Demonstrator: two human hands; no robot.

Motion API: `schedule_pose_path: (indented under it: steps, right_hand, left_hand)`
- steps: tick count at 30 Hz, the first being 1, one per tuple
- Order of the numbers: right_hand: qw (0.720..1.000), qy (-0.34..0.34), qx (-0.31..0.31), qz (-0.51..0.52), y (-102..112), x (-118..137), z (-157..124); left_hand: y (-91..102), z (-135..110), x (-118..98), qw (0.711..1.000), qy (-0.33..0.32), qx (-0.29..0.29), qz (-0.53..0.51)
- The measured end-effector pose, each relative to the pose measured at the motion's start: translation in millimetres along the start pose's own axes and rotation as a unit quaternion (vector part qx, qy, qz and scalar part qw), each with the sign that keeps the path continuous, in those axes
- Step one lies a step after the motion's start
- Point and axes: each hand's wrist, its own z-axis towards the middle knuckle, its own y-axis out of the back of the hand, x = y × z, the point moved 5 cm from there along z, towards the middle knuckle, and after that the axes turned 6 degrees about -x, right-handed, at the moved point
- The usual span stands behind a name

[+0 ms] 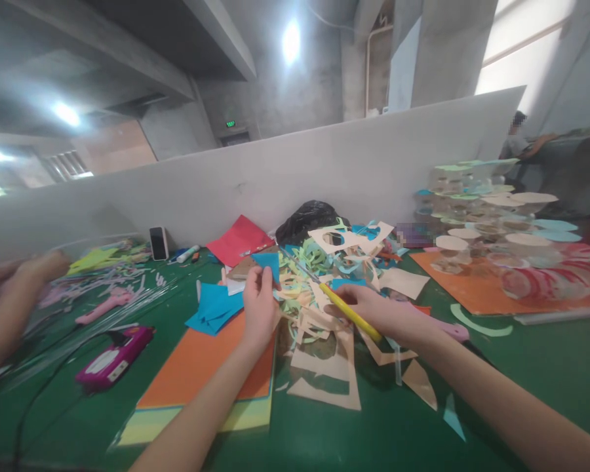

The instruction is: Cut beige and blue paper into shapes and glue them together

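On a green worktable (398, 426), amid heaped paper scraps (324, 387), the right hand (373, 308) was closed around a yellow-handled cutter (351, 313); the left hand (259, 308) pinched a blue paper piece (266, 265); a slip of the blade (299, 267) risked nicking those fingers (263, 278).

no wording can be read anywhere; the small green sign (231, 123) over the far doorway is too tiny to make out.

Far left edge: co-worker's arm (14, 308) cut off by the frame, hand pretty blurry tbh
Far right of middle: purple patch (413, 235) pixelated, no clue what it is
Center: yellow-handled tool (351, 313) partly hidden by the right hand (373, 311)
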Motion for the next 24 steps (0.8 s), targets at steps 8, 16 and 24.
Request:
schedule_pose_path:
  steps: [8, 16, 24]
  right_hand:
    - [0.995, 0.004, 0.019, -0.096, -5, 6, -14]
    - [0.994, 0.015, -0.002, -0.111, -3, 4, -10]
    - [0.996, 0.029, 0.055, -0.062, -7, 1, -9]
  left_hand:
    - [-7.3, 0, 17, 0.993, 0.072, 0.031, -0.086]
    - [-9.8, -2, 22, 0.977, 0.145, 0.002, -0.157]
    - [-15.3, -9, 22, 0.976, 0.149, 0.037, -0.152]
